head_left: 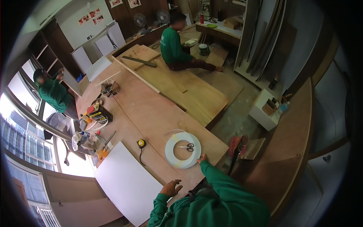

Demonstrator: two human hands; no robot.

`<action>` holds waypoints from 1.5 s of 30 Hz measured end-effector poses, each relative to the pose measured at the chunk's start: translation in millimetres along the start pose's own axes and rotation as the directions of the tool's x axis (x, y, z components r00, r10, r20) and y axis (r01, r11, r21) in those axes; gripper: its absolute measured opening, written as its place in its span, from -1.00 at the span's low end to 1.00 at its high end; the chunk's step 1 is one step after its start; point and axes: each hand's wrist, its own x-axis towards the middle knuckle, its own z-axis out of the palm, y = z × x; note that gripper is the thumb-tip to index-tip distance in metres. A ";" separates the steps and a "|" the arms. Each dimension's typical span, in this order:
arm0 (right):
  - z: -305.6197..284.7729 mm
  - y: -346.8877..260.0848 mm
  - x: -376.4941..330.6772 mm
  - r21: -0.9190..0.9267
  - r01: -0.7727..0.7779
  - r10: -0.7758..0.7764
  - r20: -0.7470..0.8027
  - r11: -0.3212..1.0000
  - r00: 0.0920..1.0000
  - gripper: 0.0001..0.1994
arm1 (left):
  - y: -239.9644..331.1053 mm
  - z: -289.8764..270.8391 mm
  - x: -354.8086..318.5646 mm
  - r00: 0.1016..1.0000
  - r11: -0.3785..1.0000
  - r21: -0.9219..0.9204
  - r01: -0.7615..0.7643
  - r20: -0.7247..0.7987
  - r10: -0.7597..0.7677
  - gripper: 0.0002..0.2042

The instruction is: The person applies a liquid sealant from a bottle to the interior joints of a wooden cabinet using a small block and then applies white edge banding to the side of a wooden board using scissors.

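A flat coil of white edge banding (171, 156) lies on the wooden worktable (132, 109), with yellowish patches on it and a loose end at its top. Scissors (189, 147) with dark handles rest in the coil's middle. My right hand (202, 158) is at the coil's lower right rim, its fingers closed on the edge. Over the table's near side, my left hand (171, 188) is open and holds nothing, fingers apart and slightly bent. It is close to the corner of a white panel (126, 181). Left of the coil sits a yellow-and-black tape measure (141, 143).
A black-and-yellow can (100, 114), bottles and a tool pouch (110, 87) stand along the left side. One co-worker (172, 45) sits beyond on plywood sheets (189, 90); another (55, 90) stands at the left by the windows. A white box (264, 109) is at the right.
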 end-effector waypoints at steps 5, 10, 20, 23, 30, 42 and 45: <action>63.9 46.0 -3.8 0.044 0.075 -0.070 -0.108 0.996 0.992 -0.42 | -35.6 14.0 -23.6 0.998 0.997 -0.051 0.062 0.004 -0.062 -0.50; 86.9 42.2 -25.4 -0.025 -0.020 0.012 -0.286 0.999 0.958 -0.38 | -55.6 7.6 -27.4 1.000 1.000 -0.010 -0.005 -0.005 0.005 -0.51; 120.4 41.1 -48.3 0.092 -0.178 0.192 -0.188 0.980 0.963 -0.36 | -136.8 44.7 -35.5 0.999 1.000 0.026 -0.018 -0.046 0.019 -0.52; 104.7 38.1 -45.9 0.047 -0.232 0.237 -0.188 0.972 0.953 -0.36 | -119.2 32.0 -34.1 0.996 0.993 -0.113 -0.024 -0.094 0.013 -0.58; 23.7 -61.9 -74.1 -0.041 -0.109 0.097 -0.221 0.993 0.971 -0.43 | -124.6 18.8 -39.7 0.995 0.982 -0.166 0.094 -0.023 -0.099 -0.58; 13.2 -104.0 -38.8 -0.292 -0.069 0.002 -0.223 0.954 0.975 -0.62 | -148.4 -7.8 -17.9 0.986 0.966 -0.233 0.113 -0.095 -0.138 -0.60; 15.7 -93.5 -27.7 -0.154 -0.029 -0.035 -0.401 0.988 0.916 -0.71 | -141.4 -19.5 -9.6 0.992 0.982 -0.174 0.068 -0.094 -0.085 -0.58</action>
